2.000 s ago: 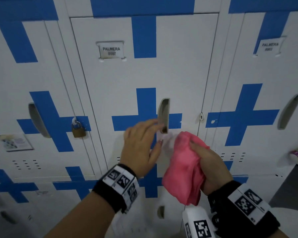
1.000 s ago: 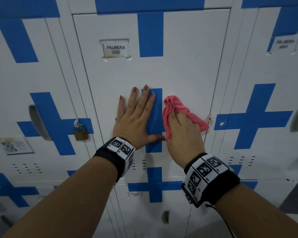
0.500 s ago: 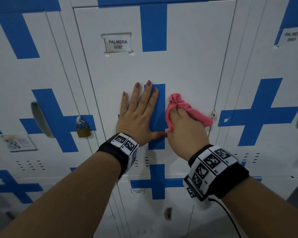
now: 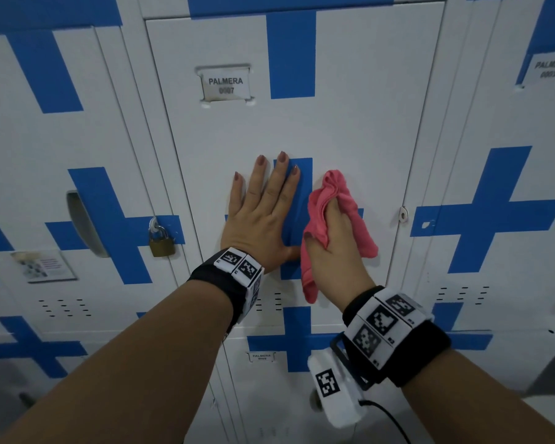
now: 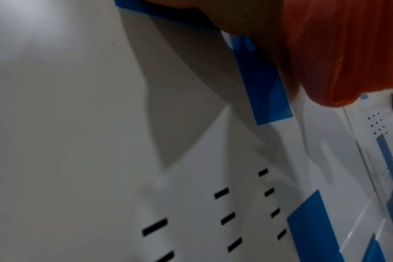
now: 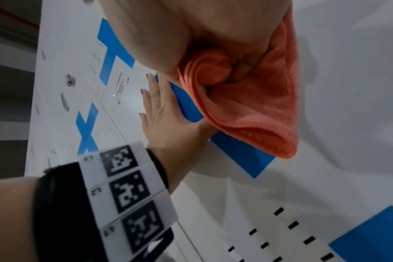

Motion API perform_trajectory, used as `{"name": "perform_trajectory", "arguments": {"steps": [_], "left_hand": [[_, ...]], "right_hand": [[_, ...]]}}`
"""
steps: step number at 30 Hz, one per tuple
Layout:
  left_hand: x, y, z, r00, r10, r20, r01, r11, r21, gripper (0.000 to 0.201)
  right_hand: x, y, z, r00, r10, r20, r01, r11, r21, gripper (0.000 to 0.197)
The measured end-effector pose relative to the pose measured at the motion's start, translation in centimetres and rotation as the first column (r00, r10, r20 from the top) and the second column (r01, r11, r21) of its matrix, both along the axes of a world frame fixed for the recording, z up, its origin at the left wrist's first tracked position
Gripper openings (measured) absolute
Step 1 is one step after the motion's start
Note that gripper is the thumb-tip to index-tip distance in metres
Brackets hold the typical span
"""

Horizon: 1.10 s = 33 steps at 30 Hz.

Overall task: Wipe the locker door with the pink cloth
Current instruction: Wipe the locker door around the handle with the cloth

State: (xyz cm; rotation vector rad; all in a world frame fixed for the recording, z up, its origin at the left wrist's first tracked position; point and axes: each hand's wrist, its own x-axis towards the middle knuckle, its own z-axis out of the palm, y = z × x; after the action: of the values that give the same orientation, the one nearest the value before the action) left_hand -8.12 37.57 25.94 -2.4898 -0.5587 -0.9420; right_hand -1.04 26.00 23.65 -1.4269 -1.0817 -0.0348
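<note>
White lockers with blue crosses fill the background. Right hand (image 4: 334, 248), fingers curled, grips the bunched pink cloth (image 4: 337, 200) against the locker door (image 4: 350, 129). Just beside it, left hand (image 4: 260, 219) lies flat on the door, fingers straight and slightly spread. Farther up: label "PALMERA 0007" (image 4: 225, 85).

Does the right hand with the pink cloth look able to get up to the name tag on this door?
Probably yes. The right hand grips the pink cloth at mid-door, and bare door lies between it and the name tag; the left hand sits flat beside that path.
</note>
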Motion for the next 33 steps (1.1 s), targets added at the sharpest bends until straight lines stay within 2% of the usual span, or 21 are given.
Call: {"name": "perform_trajectory", "arguments": {"steps": [3, 7, 11, 14, 16, 19, 29, 33], "left_hand": [[0.0, 0.0, 0.1, 1.000, -0.001, 0.000, 0.001, 1.000, 0.002, 0.114], [0.1, -0.1, 0.0, 1.000, 0.001, 0.010, -0.001, 1.000, -0.003, 0.119], [0.1, -0.1, 0.0, 1.000, -0.014, 0.016, 0.014, 1.000, -0.002, 0.124], [0.0, -0.2, 0.1, 1.000, -0.014, 0.012, 0.014, 1.000, -0.004, 0.123], [0.0, -0.3, 0.1, 1.000, -0.016, 0.008, 0.016, 1.000, -0.013, 0.123], [0.1, -0.2, 0.1, 1.000, -0.016, 0.007, 0.016, 1.000, -0.019, 0.123], [0.1, -0.2, -0.1, 0.999, -0.036, 0.032, 0.036, 0.999, -0.005, 0.123], [0.1, -0.2, 0.0, 0.999, -0.039, 0.036, 0.039, 0.999, -0.002, 0.119]], "right_hand": [[0.7, -0.1, 0.1, 0.996, -0.045, 0.080, 0.053, 0.993, -0.107, 0.076], [1.0, -1.5, 0.9, 0.943, -0.155, 0.295, 0.237, 0.935, -0.266, 0.070], [0.6, -2.7, 1.8, 0.851, -0.210, 0.481, 0.414, 0.831, -0.371, 0.058], [0.6, -2.8, 2.2, 0.734, -0.185, 0.653, 0.554, 0.720, -0.418, 0.047], [0.6, -2.8, 2.1, 0.688, -0.157, 0.709, 0.599, 0.675, -0.431, 0.046], [1.0, -3.1, 1.7, 0.673, -0.121, 0.730, 0.605, 0.657, -0.449, 0.047], [1.7, -4.1, 1.2, 0.732, -0.027, 0.681, 0.507, 0.690, -0.517, 0.052], [1.6, -4.2, 1.2, 0.731, 0.000, 0.682, 0.503, 0.675, -0.540, 0.049]]}}
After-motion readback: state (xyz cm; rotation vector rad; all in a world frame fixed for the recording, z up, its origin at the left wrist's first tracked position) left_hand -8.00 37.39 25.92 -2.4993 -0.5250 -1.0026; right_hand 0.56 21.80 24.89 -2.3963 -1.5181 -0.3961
